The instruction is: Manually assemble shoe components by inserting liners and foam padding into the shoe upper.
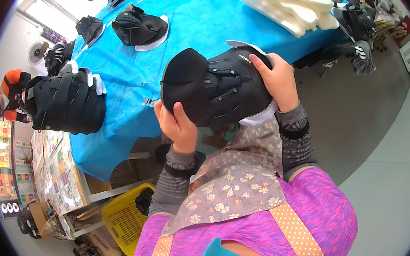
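Black shoe upper (217, 87) (white-edged) in both hands (178, 125)

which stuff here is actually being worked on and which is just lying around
In hand:
- black boot upper, held above the blue table
- left hand under its toe end
- right hand on its white-edged collar

Lying about:
- stack of black uppers on the table's left
- single uppers farther back
- white foam pieces
- yellow basket below the table
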Demonstrator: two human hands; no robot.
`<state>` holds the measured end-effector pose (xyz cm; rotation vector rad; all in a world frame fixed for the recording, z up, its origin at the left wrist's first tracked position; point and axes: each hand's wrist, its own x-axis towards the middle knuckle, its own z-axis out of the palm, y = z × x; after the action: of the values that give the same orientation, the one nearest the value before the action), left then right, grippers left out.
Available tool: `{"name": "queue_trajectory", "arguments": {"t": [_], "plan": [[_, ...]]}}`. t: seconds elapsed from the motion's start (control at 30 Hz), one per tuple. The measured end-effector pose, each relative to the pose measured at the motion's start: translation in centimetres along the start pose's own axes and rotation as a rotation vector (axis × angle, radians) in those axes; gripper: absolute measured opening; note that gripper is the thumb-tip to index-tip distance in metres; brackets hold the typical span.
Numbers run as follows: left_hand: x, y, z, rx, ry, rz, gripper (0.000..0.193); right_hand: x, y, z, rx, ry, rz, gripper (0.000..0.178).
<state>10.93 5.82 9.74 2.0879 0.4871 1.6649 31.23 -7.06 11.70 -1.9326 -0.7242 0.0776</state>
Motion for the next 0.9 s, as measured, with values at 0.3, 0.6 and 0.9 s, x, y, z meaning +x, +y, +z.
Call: {"name": "queue_trajectory", "arguments": {"t": [0.3,0.6,0.9], "plan": [[4.8,0.6,-5.4,-0.661,0.285,-0.73,0.037,-2.0,-3.0,-0.8,0.331,0.158,-0.158,0.024],[1.0,-7.0,-11.6,-1.02,0.21,-0.797,0.056,-2.1,-1.7,-2.8,0.27,0.316,-0.36,0.016],[0.0,-8.6,-10.6,-0.961,-0.828,-1.199,0.069,-1.5,-1.9,-3.5,0.233,0.273,-1.066,0.012]]}}
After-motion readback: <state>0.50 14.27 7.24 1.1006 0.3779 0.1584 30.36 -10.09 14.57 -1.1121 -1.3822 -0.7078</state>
